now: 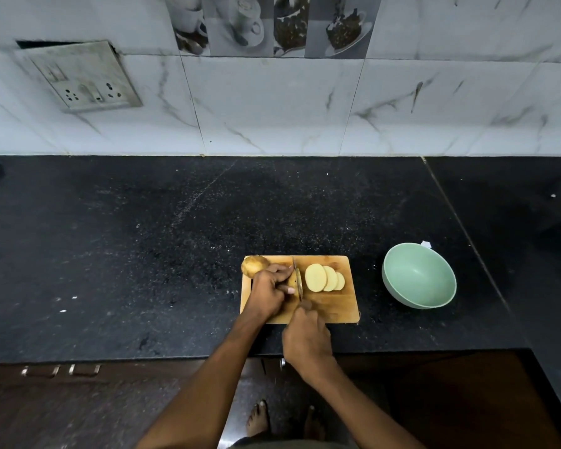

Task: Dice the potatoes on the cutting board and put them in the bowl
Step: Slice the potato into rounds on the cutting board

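Observation:
A wooden cutting board (pixel 334 306) lies on the black counter. My left hand (pixel 269 291) holds a partly cut potato (pixel 292 280) down on the board, mostly hiding it. My right hand (pixel 306 341) grips the handle of a knife (pixel 298 280) whose blade stands in the potato just right of my left fingers. Three pale potato slices (pixel 324 277) lie overlapping to the right of the blade. A whole unpeeled potato (pixel 253 265) sits at the board's far left corner. A pale green bowl (pixel 418 280) with nothing in it stands to the right of the board.
The black granite counter (pixel 175 254) stretches wide to the left and behind the board. A tiled wall with a socket plate (pixel 85 79) rises at the back. The counter's front edge runs just below the board, with drawers (pixel 62 371) under it.

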